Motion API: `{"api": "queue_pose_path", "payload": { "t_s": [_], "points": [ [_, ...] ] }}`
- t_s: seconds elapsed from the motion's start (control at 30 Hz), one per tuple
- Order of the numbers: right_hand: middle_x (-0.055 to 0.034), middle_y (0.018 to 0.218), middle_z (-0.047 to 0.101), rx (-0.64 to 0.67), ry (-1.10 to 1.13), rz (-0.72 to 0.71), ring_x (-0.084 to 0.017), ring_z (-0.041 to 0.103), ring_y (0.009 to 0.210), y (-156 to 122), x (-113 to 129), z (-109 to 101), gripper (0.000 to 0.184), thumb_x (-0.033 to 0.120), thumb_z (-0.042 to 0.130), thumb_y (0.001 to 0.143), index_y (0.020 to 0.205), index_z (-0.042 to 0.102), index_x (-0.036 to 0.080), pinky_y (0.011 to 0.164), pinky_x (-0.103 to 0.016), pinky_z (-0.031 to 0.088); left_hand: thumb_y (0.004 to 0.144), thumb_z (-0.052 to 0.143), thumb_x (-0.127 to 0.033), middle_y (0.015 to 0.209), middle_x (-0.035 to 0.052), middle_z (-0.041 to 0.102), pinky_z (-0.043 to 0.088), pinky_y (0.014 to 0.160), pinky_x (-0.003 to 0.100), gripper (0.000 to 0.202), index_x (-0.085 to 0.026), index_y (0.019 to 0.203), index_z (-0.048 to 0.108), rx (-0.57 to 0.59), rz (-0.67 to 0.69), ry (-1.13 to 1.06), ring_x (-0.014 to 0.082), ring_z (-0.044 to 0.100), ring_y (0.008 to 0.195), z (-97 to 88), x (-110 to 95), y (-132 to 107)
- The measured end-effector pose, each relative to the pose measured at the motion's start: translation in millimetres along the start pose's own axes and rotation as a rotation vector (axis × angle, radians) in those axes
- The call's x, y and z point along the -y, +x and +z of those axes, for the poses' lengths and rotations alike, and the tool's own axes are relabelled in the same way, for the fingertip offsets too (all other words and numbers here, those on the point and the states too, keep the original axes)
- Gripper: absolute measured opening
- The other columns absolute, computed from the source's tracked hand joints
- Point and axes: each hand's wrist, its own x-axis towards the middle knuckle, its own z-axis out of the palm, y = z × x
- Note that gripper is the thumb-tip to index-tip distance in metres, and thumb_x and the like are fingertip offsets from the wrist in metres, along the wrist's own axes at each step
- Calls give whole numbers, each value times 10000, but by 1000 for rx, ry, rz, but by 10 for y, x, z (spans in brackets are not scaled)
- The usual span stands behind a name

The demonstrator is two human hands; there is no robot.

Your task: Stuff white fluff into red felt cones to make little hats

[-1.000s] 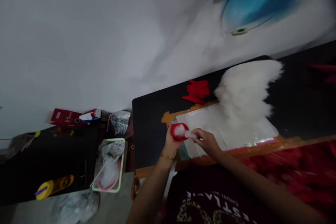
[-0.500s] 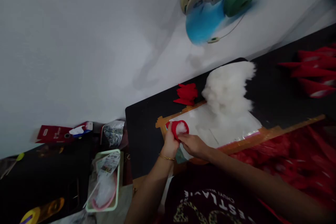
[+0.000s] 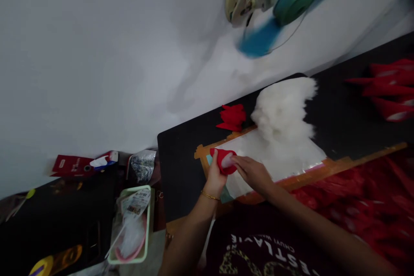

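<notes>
Two bare hands I am cataloguing from a distance, through the head camera. Left hand [image 3: 216, 177]: is gripping a red pouch [image 3: 221, 154], fingers wrapped around its outside, the mouth facing the right hand [image 3: 255, 174], which I am judging to be for easy access to the opening. Right hand: is resting its bent fingertips at that mouth, against white fluff [image 3: 227, 159]; whether they are pinching it or only touching it, I am unable to tell. One loose white heap [image 3: 281, 108] is lying beyond the right hand, probably placed there for easy reach. One white sheet [image 3: 291, 161] is lying beneath both hands, bordered by orange tape [image 3: 310, 177], likely to be holding it flat on the black table [image 3: 181, 151]. One red cluster [image 3: 233, 117] is sitting beyond the left hand, apart from the heap, presumably to be leaving the sheet uncluttered. Materials: pouch looking soft and cloth-like, its mouth rounded; heap cottony, ragged along one edge; sheet smooth, shining at its near margin; cluster folded, showing pointed tips. Far right of the right hand, further red pieces [image 3: 393, 90] are lying, cone-like, slightly blurred.
</notes>
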Motion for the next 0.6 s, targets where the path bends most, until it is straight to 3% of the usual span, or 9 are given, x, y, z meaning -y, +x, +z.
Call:
{"api": "queue_pose_path", "payload": {
  "t_s": [0.13, 0.2, 0.27, 0.37, 0.47, 0.53, 0.6],
  "points": [
    [-134, 1166, 609, 227, -141, 53, -234, 605, 1026, 119, 24, 133, 279, 118, 463, 902, 1102, 657, 127, 852, -302, 504, 772, 761, -314, 961, 119, 702, 532, 890, 310, 267, -114, 929, 679, 86, 52, 74, 194, 680, 858, 68, 106, -129],
    [-158, 1201, 577, 278, -176, 94, -221, 610, 972, 158, 21, 191, 304, 124, 459, 894, 1144, 632, 105, 807, -286, 500, 733, 787, -260, 970, 119, 706, 519, 917, 316, 281, -106, 944, 684, 88, 81, 108, 194, 680, 867, 65, 132, -166],
    [-160, 1241, 547, 287, -112, 85, -192, 606, 954, 183, -14, 196, 331, 117, 464, 878, 1174, 612, 98, 808, -266, 493, 703, 802, -229, 981, 115, 708, 512, 920, 319, 312, -102, 964, 686, 85, 94, 128, 193, 680, 861, 34, 142, -177],
    [-107, 1085, 607, 291, 137, -58, -157, 587, 952, 204, -91, 112, 212, 115, 478, 853, 988, 641, 108, 860, -246, 475, 694, 798, -226, 957, 112, 711, 522, 871, 314, 290, -106, 934, 690, 66, 74, 133, 199, 683, 835, -33, 141, -146],
    [-63, 911, 632, 276, 362, -105, -119, 574, 776, 174, -147, -10, 205, 180, 457, 878, 924, 649, 128, 744, -214, 479, 683, 781, -173, 905, 101, 711, 536, 834, 313, 246, -110, 897, 677, 17, 57, 108, 217, 687, 846, -80, 110, -65],
    [-43, 859, 633, 178, 462, 18, -91, 531, 624, 116, -179, -82, 287, 258, 427, 921, 1052, 654, 144, 619, -193, 457, 696, 764, -153, 879, 99, 708, 543, 835, 325, 215, -113, 881, 663, -15, 44, 84, 221, 688, 842, -92, 67, -2],
    [-31, 800, 620, -21, 474, 186, -85, 497, 557, 53, -218, -136, 343, 355, 429, 949, 1129, 636, 149, 564, -192, 433, 728, 758, -182, 892, 104, 705, 547, 847, 342, 211, -122, 902, 655, -30, 33, 56, 221, 689, 839, -93, 16, 43]
  ]
}}
